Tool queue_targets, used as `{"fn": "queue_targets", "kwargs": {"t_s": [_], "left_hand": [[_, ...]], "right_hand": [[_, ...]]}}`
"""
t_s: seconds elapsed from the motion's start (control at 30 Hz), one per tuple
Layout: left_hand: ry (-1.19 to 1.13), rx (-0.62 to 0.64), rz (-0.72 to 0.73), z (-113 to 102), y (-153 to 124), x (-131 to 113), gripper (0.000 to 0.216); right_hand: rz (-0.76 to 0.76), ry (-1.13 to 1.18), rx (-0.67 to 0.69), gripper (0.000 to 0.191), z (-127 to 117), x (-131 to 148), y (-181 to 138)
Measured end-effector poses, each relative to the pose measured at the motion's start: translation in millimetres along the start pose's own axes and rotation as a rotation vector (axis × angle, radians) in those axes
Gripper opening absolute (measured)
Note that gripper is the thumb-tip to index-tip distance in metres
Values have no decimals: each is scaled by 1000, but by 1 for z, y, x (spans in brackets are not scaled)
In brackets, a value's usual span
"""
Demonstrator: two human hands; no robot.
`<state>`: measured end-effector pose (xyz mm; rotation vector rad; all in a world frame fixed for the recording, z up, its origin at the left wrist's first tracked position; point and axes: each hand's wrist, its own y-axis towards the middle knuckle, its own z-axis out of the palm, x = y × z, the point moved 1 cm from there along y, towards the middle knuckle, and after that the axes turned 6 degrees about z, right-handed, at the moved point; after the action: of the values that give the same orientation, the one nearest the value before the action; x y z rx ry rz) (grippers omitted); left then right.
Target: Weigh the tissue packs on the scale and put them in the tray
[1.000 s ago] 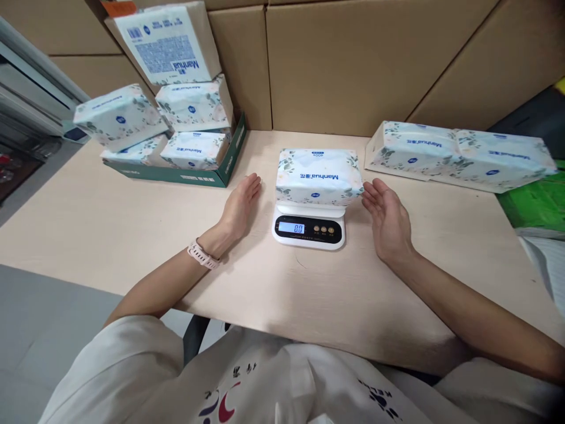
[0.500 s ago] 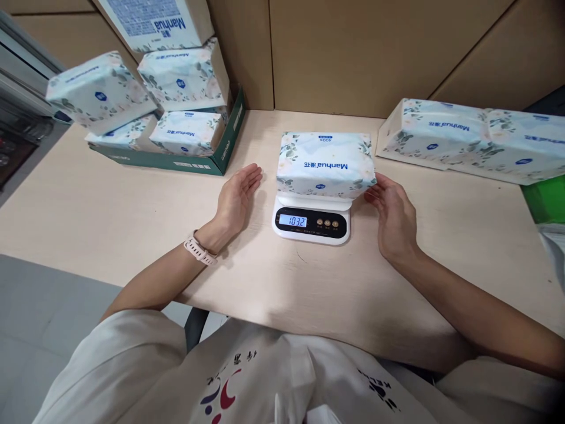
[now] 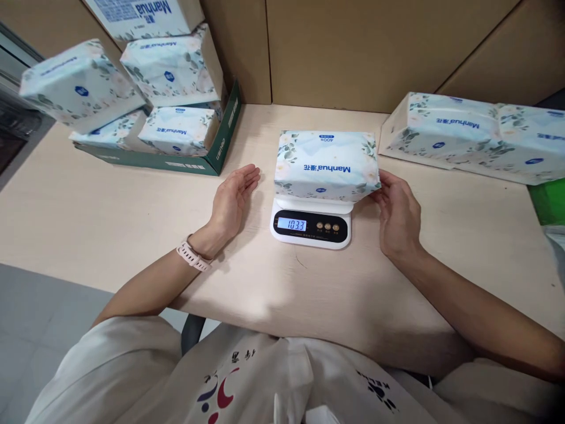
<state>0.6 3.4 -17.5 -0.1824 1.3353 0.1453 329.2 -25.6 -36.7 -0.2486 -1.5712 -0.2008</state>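
A pack of tissues (image 3: pixel 326 166) with a floral wrapper lies on a white kitchen scale (image 3: pixel 311 240), covering most of its platform. The lit display (image 3: pixel 292 224) seems to read 103.3. To the left of the pack, my left hand (image 3: pixel 232 197) rests on its edge on the table, open, fingers stretched forward, apart from the pack. My right hand (image 3: pixel 398 215) is at the pack's right end, fingers extended and partly hidden behind its corner; it looks open. Whether those fingertips touch the wrapper, I cannot tell.
At the back left, a green cardboard tray (image 3: pixel 145 164) holds several stacked tissue packs (image 3: pixel 172 68). Two more tissue packs (image 3: pixel 459 131) lie end to end at the back right, near a green object (image 3: pixel 547 193). A brown panel (image 3: pixel 335 53) stands behind the table (image 3: pixel 247 277).
The display has gone from about 103.2 to 103.3. My view has shifted slightly; both hands and the pack keep nearly the same places.
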Motion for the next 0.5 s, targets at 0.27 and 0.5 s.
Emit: {"fn": "queue_targets", "kwargs": {"t_s": [0.27,0.5], "left_hand": [[3,46,41,-8,3,6,41],[2,71,40,-9,2,5,42]], "right_hand": [[-18,47,11,50,-5,-7,-1],[-40,23,0,49,-7,-11,1]]}}
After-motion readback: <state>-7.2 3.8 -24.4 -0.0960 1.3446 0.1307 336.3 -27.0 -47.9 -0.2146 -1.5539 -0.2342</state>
